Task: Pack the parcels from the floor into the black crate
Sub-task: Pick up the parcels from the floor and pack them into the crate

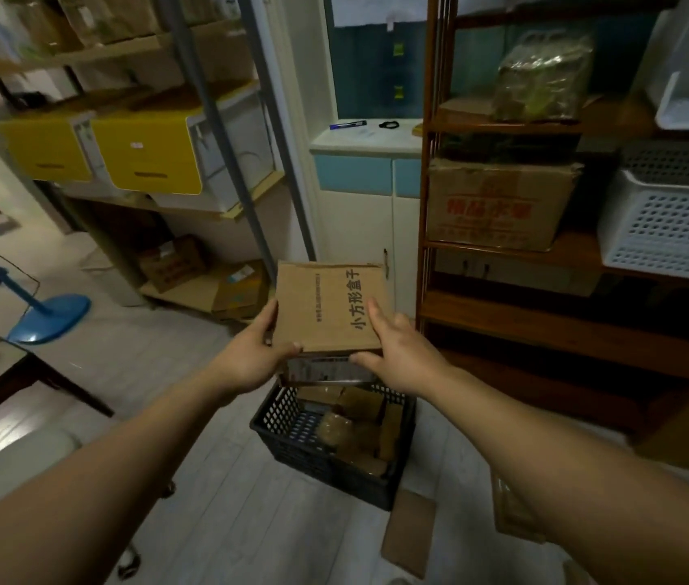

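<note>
Above the black crate (292, 432), both hands are clamped on one cardboard parcel (328, 308). Left hand (252, 356) grips the near left corner, thumb on the top face, fingers beneath. Right hand (397, 350) grips the near right edge, index finger lying along the top face beside a column of printed characters. A second item with a pale printed face (325, 369) sits directly under the parcel, between the hands; whether it is held with the parcel or rests on the crate's contents cannot be told.

Crate stands on a pale plank floor (224, 500), partly filled with brown parcels (363, 424) lying at mixed angles. Two flat brown packages lie on the floor just beside the crate's near right corner: one (410, 529) in front, another (511, 513) partly hidden behind the right forearm.

Right of the crate stands a dark wooden shelf unit (545, 327) carrying a worn carton with red print (494, 204) and white perforated baskets (672, 230). Behind the crate is a white and blue cabinet (359, 175) below a window sill. To the left, a metal-framed rack (216, 120) holds yellow-fronted bins (144, 154), with cartons on its lowest board. A blue fan base (51, 316) rests on the floor at far left, near a dark table edge (30, 369).
</note>
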